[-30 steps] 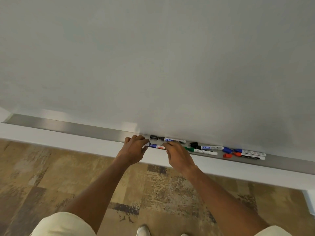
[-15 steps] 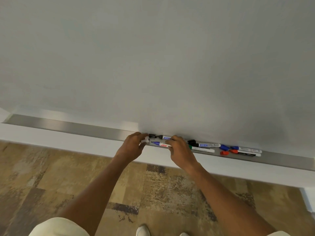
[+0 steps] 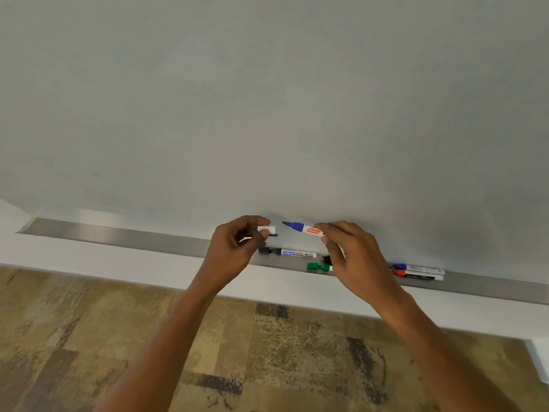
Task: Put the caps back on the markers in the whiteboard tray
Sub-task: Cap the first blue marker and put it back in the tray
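Note:
My right hand [image 3: 353, 257] holds an uncapped blue marker [image 3: 301, 227] by its white barrel, tip pointing left, lifted above the grey whiteboard tray [image 3: 118, 237]. My left hand [image 3: 234, 248] pinches a white and blue cap [image 3: 266, 230] a short gap left of that tip. In the tray lie a black marker [image 3: 292, 253] with a loose black cap [image 3: 263, 250] at its tip, a green marker [image 3: 319, 267] partly under my right hand, and at the right a blue marker [image 3: 416, 267] and a red marker [image 3: 419, 275].
The whiteboard [image 3: 267, 99] fills the upper view. Below the tray runs a white ledge [image 3: 89, 263], then patterned brown carpet [image 3: 148, 337]. The tray's left stretch holds nothing.
Both hands rose from the tray. My right hand lifted the blue marker and my left hand lifted its cap; the two are now held apart above the tray.

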`<act>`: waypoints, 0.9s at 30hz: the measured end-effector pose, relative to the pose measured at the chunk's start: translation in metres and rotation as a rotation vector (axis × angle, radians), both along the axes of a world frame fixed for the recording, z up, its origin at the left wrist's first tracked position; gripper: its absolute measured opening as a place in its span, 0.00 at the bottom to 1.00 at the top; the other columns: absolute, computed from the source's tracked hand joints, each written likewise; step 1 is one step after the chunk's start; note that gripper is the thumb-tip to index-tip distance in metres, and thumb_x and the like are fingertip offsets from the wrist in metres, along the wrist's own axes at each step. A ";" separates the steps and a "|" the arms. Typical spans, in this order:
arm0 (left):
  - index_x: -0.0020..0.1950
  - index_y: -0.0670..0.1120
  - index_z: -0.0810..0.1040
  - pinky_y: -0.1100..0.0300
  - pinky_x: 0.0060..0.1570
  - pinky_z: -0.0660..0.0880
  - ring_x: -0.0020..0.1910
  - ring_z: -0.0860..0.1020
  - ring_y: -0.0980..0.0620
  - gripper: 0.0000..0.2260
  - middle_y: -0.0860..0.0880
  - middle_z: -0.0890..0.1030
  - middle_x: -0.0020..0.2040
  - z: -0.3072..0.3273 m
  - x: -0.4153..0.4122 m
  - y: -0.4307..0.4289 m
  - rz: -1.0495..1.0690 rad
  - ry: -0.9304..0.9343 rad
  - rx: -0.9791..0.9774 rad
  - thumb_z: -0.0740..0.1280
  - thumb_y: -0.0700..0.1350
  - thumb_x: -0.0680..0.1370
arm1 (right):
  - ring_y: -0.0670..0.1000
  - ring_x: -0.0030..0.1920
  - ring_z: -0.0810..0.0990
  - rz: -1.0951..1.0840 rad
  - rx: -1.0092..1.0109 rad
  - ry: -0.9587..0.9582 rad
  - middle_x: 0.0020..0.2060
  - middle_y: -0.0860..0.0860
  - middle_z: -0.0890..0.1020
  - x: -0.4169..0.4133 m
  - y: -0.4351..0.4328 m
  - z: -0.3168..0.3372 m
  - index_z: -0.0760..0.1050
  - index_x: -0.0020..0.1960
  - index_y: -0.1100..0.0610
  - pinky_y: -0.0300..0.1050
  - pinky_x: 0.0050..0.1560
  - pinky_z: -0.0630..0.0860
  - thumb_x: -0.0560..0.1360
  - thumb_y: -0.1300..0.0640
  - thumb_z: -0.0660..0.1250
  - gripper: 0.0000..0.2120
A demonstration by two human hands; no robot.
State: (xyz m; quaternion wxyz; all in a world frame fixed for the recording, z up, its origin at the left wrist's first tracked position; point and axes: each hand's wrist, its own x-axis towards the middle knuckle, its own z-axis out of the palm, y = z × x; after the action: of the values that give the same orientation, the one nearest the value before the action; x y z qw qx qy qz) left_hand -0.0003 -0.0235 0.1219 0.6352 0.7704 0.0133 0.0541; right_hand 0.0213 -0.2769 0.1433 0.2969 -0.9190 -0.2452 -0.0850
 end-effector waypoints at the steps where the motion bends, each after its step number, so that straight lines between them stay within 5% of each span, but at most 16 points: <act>1: 0.55 0.47 0.84 0.60 0.49 0.81 0.45 0.86 0.47 0.06 0.49 0.88 0.47 0.003 -0.002 -0.002 0.009 0.004 -0.061 0.72 0.41 0.79 | 0.54 0.56 0.79 -0.002 -0.005 0.004 0.57 0.54 0.82 -0.003 -0.001 0.003 0.76 0.66 0.56 0.50 0.54 0.82 0.79 0.62 0.66 0.15; 8: 0.57 0.45 0.84 0.43 0.58 0.82 0.50 0.86 0.42 0.07 0.44 0.88 0.51 0.011 -0.011 -0.010 0.011 0.047 -0.226 0.72 0.40 0.79 | 0.53 0.60 0.77 0.021 -0.036 0.027 0.59 0.53 0.81 -0.021 -0.007 0.013 0.75 0.67 0.54 0.48 0.52 0.84 0.78 0.60 0.67 0.18; 15: 0.59 0.46 0.83 0.51 0.54 0.83 0.52 0.86 0.44 0.10 0.46 0.88 0.51 0.011 -0.019 -0.012 -0.063 0.075 -0.207 0.72 0.43 0.79 | 0.55 0.59 0.77 0.056 -0.041 0.018 0.59 0.53 0.81 -0.026 -0.003 0.019 0.76 0.66 0.55 0.48 0.52 0.84 0.77 0.62 0.69 0.18; 20: 0.54 0.45 0.85 0.59 0.48 0.83 0.45 0.87 0.47 0.10 0.42 0.88 0.47 0.004 -0.027 -0.023 -0.027 0.148 -0.414 0.76 0.45 0.74 | 0.50 0.56 0.77 0.082 0.019 0.049 0.57 0.51 0.82 -0.025 0.003 0.015 0.77 0.65 0.56 0.49 0.53 0.82 0.78 0.57 0.67 0.16; 27: 0.51 0.41 0.87 0.56 0.50 0.84 0.44 0.87 0.45 0.13 0.39 0.88 0.45 -0.006 -0.032 -0.028 0.082 0.217 -0.643 0.78 0.44 0.69 | 0.50 0.45 0.79 0.085 0.006 0.076 0.48 0.51 0.82 -0.025 0.012 0.001 0.78 0.62 0.56 0.51 0.44 0.81 0.80 0.54 0.66 0.13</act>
State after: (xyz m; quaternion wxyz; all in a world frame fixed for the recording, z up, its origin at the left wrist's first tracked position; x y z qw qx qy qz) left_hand -0.0319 -0.0519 0.1155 0.8376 0.5310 0.1281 -0.0095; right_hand -0.0033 -0.2647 0.1444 0.3119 -0.9094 -0.2724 -0.0383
